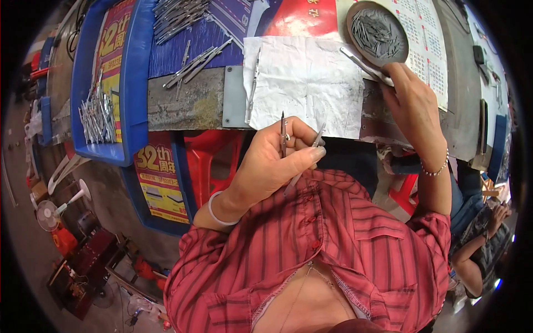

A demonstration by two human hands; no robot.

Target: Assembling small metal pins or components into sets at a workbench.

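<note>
My left hand is closed in front of my chest, just off the table's near edge. A slim dark-tipped metal piece stands up between its fingers. A second thin silvery piece sticks out beside the thumb. My right hand is curled at the right edge of a crumpled white sheet. Its fingers close on the near end of a long metal tool with a rounded, holed far end. Beside that tool stands a round bowl of small grey metal pins. Another slim metal piece lies on the sheet's left side.
Several slim metal pieces lie left of the sheet, with a larger pile behind. A blue tray at the left holds more such pieces. A red stool stands below the table. Another person is at the far right.
</note>
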